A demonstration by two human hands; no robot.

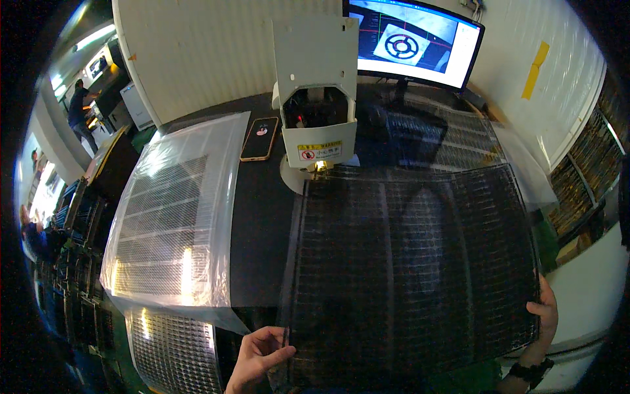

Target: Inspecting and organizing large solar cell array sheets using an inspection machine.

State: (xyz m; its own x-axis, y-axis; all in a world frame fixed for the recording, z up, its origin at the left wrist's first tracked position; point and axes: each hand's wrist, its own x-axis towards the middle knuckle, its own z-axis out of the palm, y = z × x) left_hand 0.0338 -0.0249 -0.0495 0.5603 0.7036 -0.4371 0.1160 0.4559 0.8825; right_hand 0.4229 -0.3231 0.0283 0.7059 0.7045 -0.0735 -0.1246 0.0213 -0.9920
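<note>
A large dark sheet (420, 262) with a fine grid pattern and lighter lengthwise bands spans the space in front of me. My left hand (262, 358) pinches its near left edge between thumb and fingers. On the right edge, my right hand (543, 308) grips the sheet, the thumb on top and the other fingers partly hidden behind it. The sheet's far left corner reaches under the head of a white machine (319, 125) with a yellow warning label. A small light glows beneath that head, by a pale round part (293, 176).
Left of the machine lie a phone (260, 139) and a plastic-wrapped stack of gridded sheets (167, 217). Below that stack is another shiny gridded sheet (174, 348). A monitor (413, 43) behind shows a ring-shaped mark. Racks (590, 164) stand at right; people (80, 111) are far left.
</note>
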